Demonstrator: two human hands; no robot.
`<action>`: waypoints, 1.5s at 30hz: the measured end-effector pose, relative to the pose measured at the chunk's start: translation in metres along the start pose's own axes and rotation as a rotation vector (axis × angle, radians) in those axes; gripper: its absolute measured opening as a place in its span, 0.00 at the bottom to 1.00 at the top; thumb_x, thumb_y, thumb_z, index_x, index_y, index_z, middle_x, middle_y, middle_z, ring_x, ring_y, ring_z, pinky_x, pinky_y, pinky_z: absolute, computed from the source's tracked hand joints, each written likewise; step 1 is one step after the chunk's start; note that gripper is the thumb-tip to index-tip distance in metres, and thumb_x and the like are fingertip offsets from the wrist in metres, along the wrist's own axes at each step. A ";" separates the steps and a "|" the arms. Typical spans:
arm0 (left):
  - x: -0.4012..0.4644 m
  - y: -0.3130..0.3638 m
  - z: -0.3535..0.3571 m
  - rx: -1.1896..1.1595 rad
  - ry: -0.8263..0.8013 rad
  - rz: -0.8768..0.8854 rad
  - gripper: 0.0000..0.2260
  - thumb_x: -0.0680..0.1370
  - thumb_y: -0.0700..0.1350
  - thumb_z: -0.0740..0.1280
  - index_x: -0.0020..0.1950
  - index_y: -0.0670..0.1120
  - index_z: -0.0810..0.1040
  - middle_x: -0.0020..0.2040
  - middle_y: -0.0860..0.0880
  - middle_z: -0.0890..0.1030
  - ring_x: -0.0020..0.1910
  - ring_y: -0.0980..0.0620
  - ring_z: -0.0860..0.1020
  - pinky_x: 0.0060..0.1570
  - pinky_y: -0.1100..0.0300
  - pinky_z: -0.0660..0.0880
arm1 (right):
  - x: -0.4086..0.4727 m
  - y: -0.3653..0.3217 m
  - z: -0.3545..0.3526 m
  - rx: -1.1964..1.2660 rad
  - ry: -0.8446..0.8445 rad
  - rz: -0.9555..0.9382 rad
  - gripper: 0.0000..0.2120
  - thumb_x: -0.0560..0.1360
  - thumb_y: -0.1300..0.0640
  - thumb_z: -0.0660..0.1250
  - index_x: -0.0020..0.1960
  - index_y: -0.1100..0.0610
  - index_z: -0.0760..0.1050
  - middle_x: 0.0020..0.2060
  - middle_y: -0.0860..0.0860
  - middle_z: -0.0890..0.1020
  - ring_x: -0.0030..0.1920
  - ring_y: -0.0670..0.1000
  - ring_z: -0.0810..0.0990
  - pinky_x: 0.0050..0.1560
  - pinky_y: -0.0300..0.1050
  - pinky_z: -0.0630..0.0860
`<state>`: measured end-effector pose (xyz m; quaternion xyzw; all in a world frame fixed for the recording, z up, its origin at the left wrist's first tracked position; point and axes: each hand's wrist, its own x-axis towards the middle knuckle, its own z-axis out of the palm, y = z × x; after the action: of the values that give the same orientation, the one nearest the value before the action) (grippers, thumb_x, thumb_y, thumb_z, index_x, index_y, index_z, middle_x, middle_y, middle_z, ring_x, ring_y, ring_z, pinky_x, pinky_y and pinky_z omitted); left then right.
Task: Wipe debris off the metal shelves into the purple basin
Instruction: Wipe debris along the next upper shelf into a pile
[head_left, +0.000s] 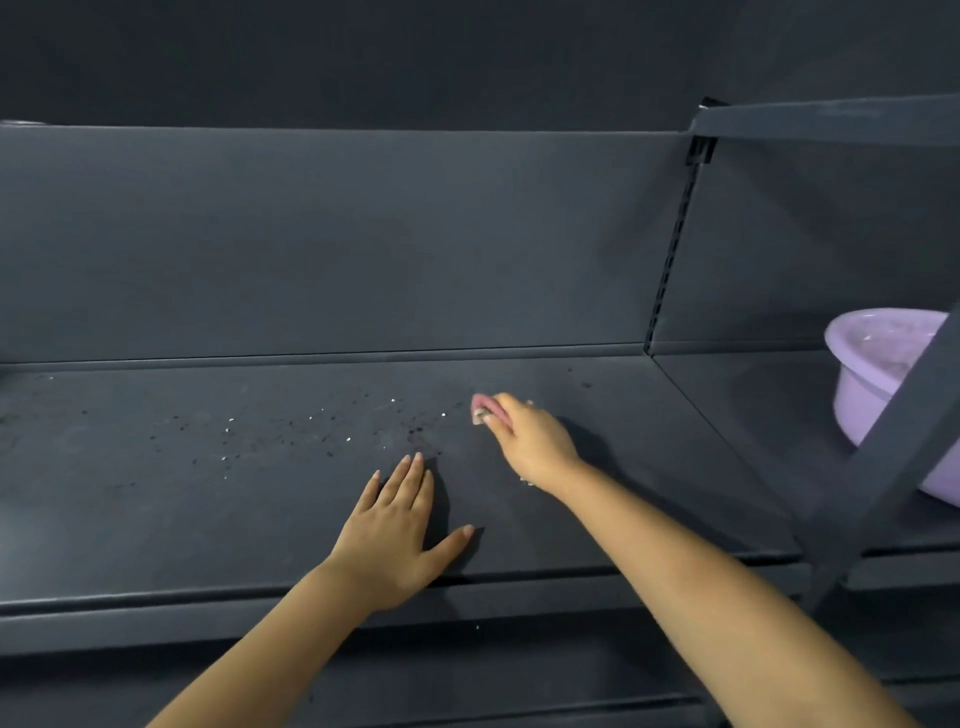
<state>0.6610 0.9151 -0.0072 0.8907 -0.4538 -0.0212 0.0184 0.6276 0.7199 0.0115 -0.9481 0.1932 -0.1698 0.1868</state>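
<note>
The left hand (397, 525) lies flat, fingers straight, on the dark metal shelf (156, 530). The right hand (530, 441) clutches a pink cloth (482, 406) beside scattered crumbs (291, 436). Wiping is mid-course; next, likely, sweeping them rightward toward the purple basin (878, 374).

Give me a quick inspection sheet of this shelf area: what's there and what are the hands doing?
Surface: dark metal shelf, dusty.
Job's things: debris, black and white specks, left of centre; pink cloth; purple basin on the next shelf, right, partly hidden by a bar.
Clutter: nothing seen.
Hands: left hand flat on the shelf, fingers straight; right hand grips the cloth against the shelf, right of the specks.
Cables: nothing seen.
Surroundings: dark back panel, slotted upright, lower shelf edges below.
</note>
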 end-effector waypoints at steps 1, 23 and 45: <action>0.004 0.002 -0.002 0.009 0.017 0.009 0.62 0.52 0.73 0.15 0.78 0.42 0.41 0.78 0.46 0.38 0.70 0.56 0.31 0.69 0.56 0.31 | 0.000 0.015 -0.011 -0.013 0.053 0.034 0.14 0.81 0.47 0.53 0.61 0.51 0.70 0.50 0.55 0.79 0.51 0.59 0.78 0.46 0.52 0.73; 0.057 0.044 0.006 -0.025 -0.028 0.122 0.56 0.55 0.73 0.17 0.78 0.46 0.38 0.72 0.54 0.32 0.72 0.59 0.32 0.69 0.62 0.29 | 0.064 0.062 0.001 -0.188 -0.093 -0.003 0.21 0.82 0.49 0.50 0.73 0.54 0.63 0.74 0.52 0.63 0.73 0.52 0.61 0.69 0.42 0.56; 0.055 0.046 0.002 -0.036 -0.005 0.086 0.46 0.65 0.70 0.29 0.77 0.46 0.38 0.74 0.53 0.32 0.73 0.59 0.31 0.64 0.68 0.23 | 0.107 0.133 -0.022 -0.132 -0.009 0.215 0.19 0.82 0.48 0.50 0.64 0.57 0.70 0.63 0.55 0.74 0.62 0.57 0.72 0.60 0.49 0.68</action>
<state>0.6561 0.8438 -0.0083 0.8699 -0.4910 -0.0306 0.0340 0.6713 0.5537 0.0013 -0.9330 0.3033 -0.1315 0.1422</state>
